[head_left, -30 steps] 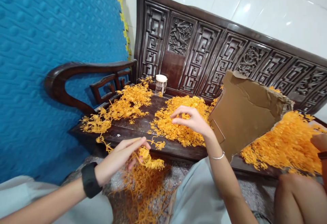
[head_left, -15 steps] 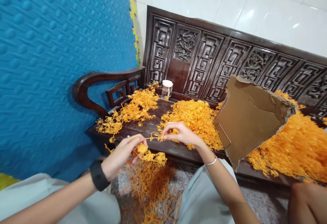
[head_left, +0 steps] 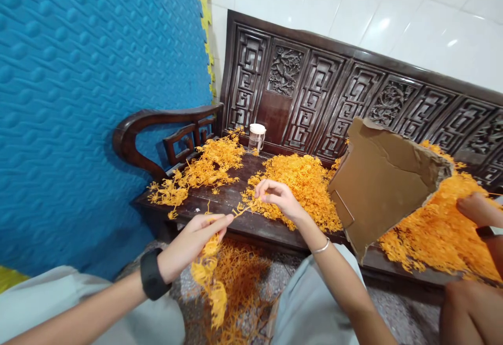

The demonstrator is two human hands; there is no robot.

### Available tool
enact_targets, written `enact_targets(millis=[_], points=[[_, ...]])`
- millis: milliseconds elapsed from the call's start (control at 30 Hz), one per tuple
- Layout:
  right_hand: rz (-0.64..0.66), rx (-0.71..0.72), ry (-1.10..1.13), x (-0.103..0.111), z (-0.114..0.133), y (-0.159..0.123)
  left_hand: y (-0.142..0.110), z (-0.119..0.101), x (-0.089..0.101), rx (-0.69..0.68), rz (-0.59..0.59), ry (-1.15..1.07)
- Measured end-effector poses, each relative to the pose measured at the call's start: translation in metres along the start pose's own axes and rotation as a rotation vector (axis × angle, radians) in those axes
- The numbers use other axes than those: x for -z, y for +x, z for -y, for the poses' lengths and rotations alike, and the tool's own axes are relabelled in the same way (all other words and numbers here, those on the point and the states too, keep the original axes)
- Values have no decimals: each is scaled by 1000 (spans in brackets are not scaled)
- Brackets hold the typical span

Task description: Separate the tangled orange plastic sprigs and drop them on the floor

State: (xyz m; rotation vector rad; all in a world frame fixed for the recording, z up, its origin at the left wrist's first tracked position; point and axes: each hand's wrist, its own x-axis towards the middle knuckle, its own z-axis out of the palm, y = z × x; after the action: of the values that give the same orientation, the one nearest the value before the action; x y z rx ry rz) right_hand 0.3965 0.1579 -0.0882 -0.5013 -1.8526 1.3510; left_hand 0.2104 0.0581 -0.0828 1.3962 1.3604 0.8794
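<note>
My left hand [head_left: 204, 232] is closed on a thin orange plastic stem, and a strand of orange plastic flower pieces [head_left: 209, 271] hangs below its fingers. Up and to the right, my right hand [head_left: 277, 197] pinches the far end of a small orange branched piece [head_left: 240, 209], which stretches between both hands. Behind my right hand lies a heap of orange plastic pieces [head_left: 306, 182] on the dark wooden bench [head_left: 255, 169]. A looser pile of orange pieces [head_left: 216, 161] spreads over the bench's left end.
A cardboard sheet [head_left: 389, 177] stands tilted between the middle heap and a larger orange pile [head_left: 440, 240]. Another person's hand [head_left: 477, 209] touches that pile. A clear cup with a white lid [head_left: 257, 138] stands by the backrest. Orange stems [head_left: 243, 271] lie heaped on the floor.
My right hand has moved slightly up and right, and the piece between my hands now slants upward. The strand under my left hand hangs lower. Another person's hand has appeared at right.
</note>
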Motion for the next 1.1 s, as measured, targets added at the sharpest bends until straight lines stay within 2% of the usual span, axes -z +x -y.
enact_targets(millis=[133,200,467,633,733,833,967,1100], points=[[103,-167,111,-2,-1,1,3,1,3,-2,-50,-28],[120,-191,139,-1,-2,0,4,1,5,12,-83,-41],[52,-158,-8,9,3,-1,3,2,7,50,-113,-41],[18,-84,6,14,4,-2,4,4,9,67,-122,-71],[30,-85,8,15,5,-3,5,6,9,28,-112,-77],[165,-141,-58,14,4,-4,5,8,9,-10,-111,-69],[388,-239,-82,12,-2,-4,7,9,8,21,-108,-84],[484,-285,-57,10,-5,-5,8,7,8,42,-149,-101]])
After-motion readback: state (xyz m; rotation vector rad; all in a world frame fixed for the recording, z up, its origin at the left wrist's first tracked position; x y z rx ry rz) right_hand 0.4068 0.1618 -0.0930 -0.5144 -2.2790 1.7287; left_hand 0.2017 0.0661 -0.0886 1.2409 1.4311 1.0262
